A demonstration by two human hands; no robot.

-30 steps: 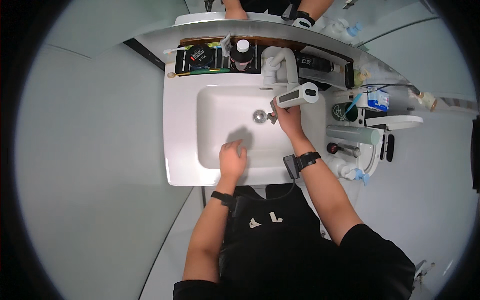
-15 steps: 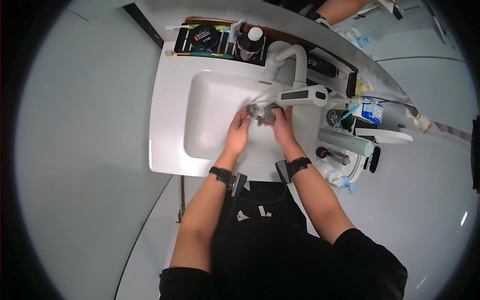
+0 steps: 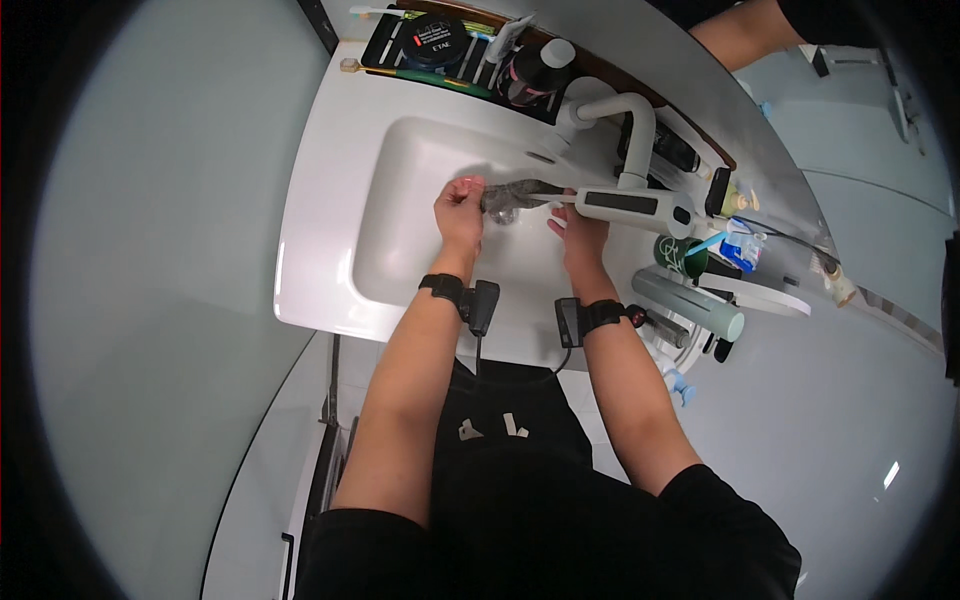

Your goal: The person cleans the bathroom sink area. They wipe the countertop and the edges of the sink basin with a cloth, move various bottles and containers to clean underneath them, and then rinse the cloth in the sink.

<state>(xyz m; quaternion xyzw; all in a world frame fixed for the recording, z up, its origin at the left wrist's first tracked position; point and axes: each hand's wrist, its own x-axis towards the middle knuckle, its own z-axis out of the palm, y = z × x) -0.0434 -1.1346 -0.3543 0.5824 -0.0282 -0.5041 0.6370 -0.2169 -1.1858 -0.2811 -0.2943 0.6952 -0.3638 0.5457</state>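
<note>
A wet, dark grey piece of cloth (image 3: 513,194) is stretched sideways above the white sink basin (image 3: 395,240); its exact kind I cannot make out. My left hand (image 3: 460,212) pinches its left end, fingers closed. At the other end is my right hand (image 3: 583,236), its upper fingers partly hidden under the white faucet head (image 3: 632,208); the thumb side meets the cloth. A thin stream of water runs from the faucet across the cloth's right part. Below the cloth the round drain (image 3: 503,216) shows in part.
Behind the basin, a black rack (image 3: 385,45) holds a round black tin (image 3: 433,42), a green-handled brush (image 3: 430,80) and a dark bottle with white cap (image 3: 537,72). Right of the sink stand a green cup (image 3: 680,255) and a pale green cylinder (image 3: 690,303). A mirror lines the back.
The cloth was bunched between my hands and is now drawn out lengthwise. My left hand has moved away from the right one. The whole view has shifted and turned slightly.
</note>
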